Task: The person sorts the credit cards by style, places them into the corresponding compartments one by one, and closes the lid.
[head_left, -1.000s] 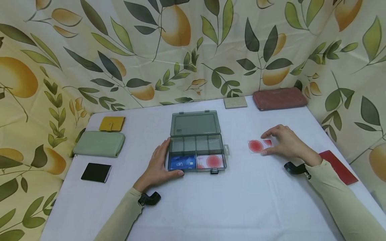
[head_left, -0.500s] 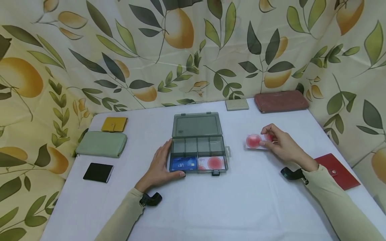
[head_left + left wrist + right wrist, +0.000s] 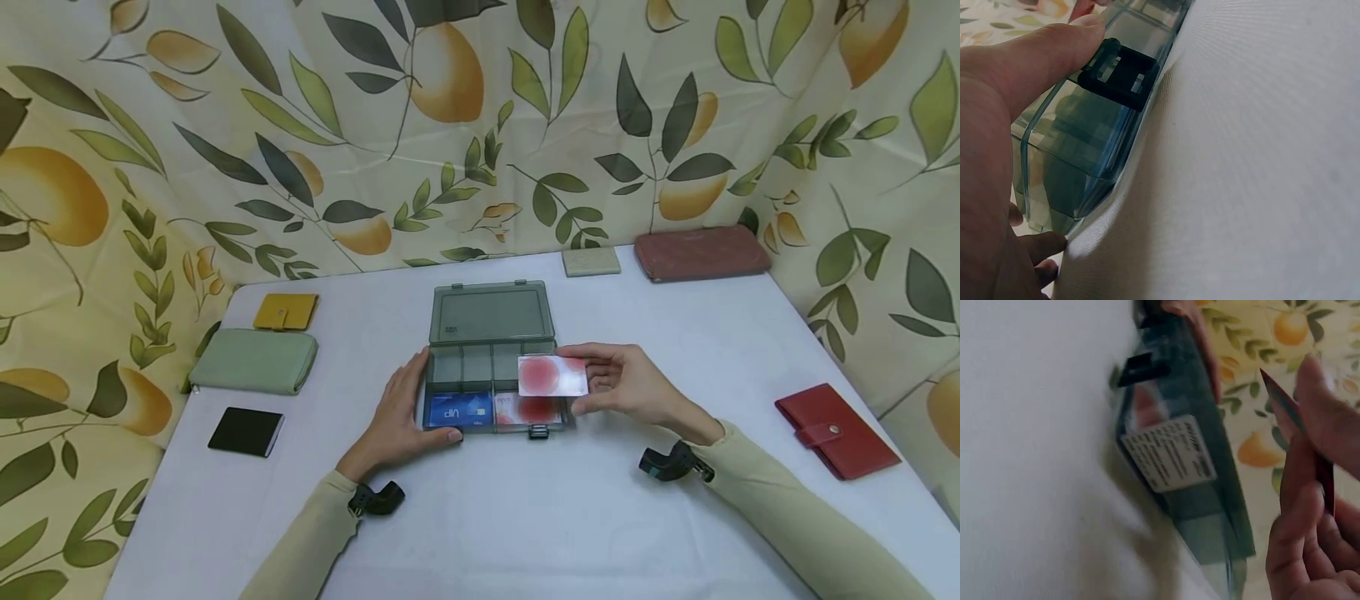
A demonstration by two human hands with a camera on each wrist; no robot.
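A grey translucent compartment box [image 3: 491,312] stands on the table with its lid folded back. Two cards lie in its front compartments: a blue VIP card [image 3: 461,410] on the left and a white card with red circles [image 3: 528,410] on the right. My left hand [image 3: 397,404] holds the box at its front left corner, thumb along the front and fingers down the side. In the left wrist view the thumb is near the black latch [image 3: 1119,72]. Above the box's right half, my right hand [image 3: 630,383] pinches a second red-circled card [image 3: 552,376], partly covering the compartments below.
At the left lie a yellow wallet [image 3: 286,312], a green wallet [image 3: 255,361] and a black flat card holder [image 3: 245,431]. A beige wallet [image 3: 591,262] and a brown-red wallet [image 3: 701,253] lie at the back right. Nearer on the right is a red wallet [image 3: 838,432].
My right hand has picked the red-circled card up off the table and carried it left over the box. The red wallet is now fully uncovered. My left hand has stayed at the box.
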